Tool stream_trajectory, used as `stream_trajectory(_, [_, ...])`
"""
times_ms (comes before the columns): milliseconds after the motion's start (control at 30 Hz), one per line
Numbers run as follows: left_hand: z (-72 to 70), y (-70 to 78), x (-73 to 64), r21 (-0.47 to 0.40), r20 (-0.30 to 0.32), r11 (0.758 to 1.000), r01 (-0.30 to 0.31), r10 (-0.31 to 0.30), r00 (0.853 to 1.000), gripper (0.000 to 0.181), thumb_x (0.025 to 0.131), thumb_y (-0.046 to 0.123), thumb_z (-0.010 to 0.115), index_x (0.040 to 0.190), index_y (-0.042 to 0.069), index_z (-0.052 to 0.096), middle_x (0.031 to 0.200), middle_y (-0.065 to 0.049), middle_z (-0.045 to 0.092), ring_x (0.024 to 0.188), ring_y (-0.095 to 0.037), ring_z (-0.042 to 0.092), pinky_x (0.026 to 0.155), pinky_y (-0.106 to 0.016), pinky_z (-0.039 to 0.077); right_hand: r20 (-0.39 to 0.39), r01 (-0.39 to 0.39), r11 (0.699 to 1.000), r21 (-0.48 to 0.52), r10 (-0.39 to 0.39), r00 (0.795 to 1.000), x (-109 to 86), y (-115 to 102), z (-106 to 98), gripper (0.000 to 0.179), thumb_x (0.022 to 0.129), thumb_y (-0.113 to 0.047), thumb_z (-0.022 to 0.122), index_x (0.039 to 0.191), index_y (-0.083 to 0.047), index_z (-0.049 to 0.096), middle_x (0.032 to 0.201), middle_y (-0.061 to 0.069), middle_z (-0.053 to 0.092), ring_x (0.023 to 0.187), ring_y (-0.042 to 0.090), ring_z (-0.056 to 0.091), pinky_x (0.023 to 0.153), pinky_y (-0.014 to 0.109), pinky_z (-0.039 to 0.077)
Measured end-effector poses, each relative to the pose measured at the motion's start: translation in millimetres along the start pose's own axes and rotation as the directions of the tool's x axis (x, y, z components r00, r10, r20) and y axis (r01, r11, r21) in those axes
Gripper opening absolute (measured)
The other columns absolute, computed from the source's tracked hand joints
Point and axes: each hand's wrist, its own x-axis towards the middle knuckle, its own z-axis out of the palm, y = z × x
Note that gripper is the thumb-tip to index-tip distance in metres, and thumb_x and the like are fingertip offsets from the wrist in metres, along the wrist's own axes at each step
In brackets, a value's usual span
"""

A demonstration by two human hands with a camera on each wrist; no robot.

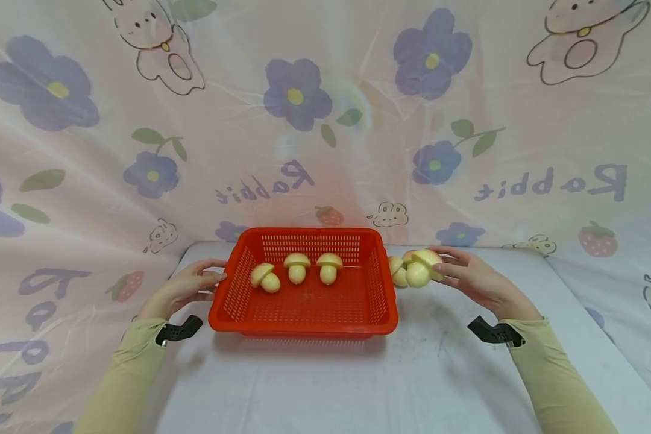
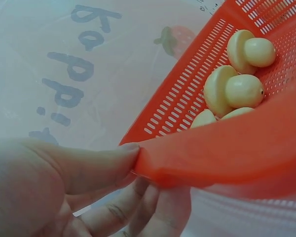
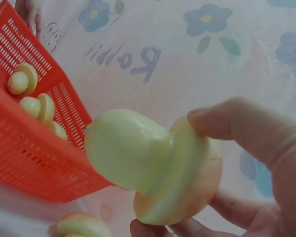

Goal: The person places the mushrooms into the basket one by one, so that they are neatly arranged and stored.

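A red plastic basket [image 1: 304, 327] with slotted walls holds three pale yellow toy mushrooms, one of them a tilted mushroom [image 1: 264, 278] at the left. My left hand [image 1: 190, 283] grips the basket's left rim, thumb above and fingers below in the left wrist view. To the right of the basket, my right hand [image 1: 474, 277] holds another mushroom [image 3: 175, 170] by its cap, thumb on one side and fingers on the other. The stem of this mushroom points toward the basket. Partly hidden behind it in the head view is a further mushroom [image 1: 397, 271] beside the basket's right wall.
A white tabletop [image 1: 304, 386] lies under the basket. Behind it hangs a pink curtain [image 1: 352, 150] printed with flowers, rabbits and lettering, which also runs along both sides. In the right wrist view a mushroom [image 3: 84, 226] lies low, near the basket's corner.
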Motion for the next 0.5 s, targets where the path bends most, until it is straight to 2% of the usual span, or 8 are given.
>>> stream_trajectory(200, [-1.0, -1.8, -1.8, 0.002, -0.002, 1.0, -0.003, 0.003, 1.0, 0.058, 0.096, 0.023, 0.06, 0.143, 0.002, 0.032, 0.102, -0.012, 0.064, 0.086, -0.024, 0.063, 0.079, -0.039, 0.055, 0.012, 0.016, 1.0, -0.002, -0.016, 1.0, 5.6, -11.2, 6.7, 0.052, 0.095, -0.015, 0.06, 0.14, 0.0, 0.036, 0.132, 0.016, 0.041, 0.113, 0.022, 0.052, 0.094, 0.033, 0.047])
stream_trajectory(500, [0.5, 0.3, 0.5, -0.013, 0.007, 1.0, -0.004, 0.004, 1.0, 0.056, 0.096, 0.019, 0.059, 0.142, 0.002, 0.033, 0.1, -0.011, 0.064, 0.084, -0.024, 0.064, 0.078, -0.04, 0.055, 0.049, 0.023, 1.0, -0.003, -0.023, 0.999, 17.8, -23.6, 23.8, 0.057, 0.095, -0.016, 0.061, 0.142, 0.002, 0.034, 0.134, 0.019, 0.04, 0.114, 0.026, 0.052, 0.097, 0.037, 0.045])
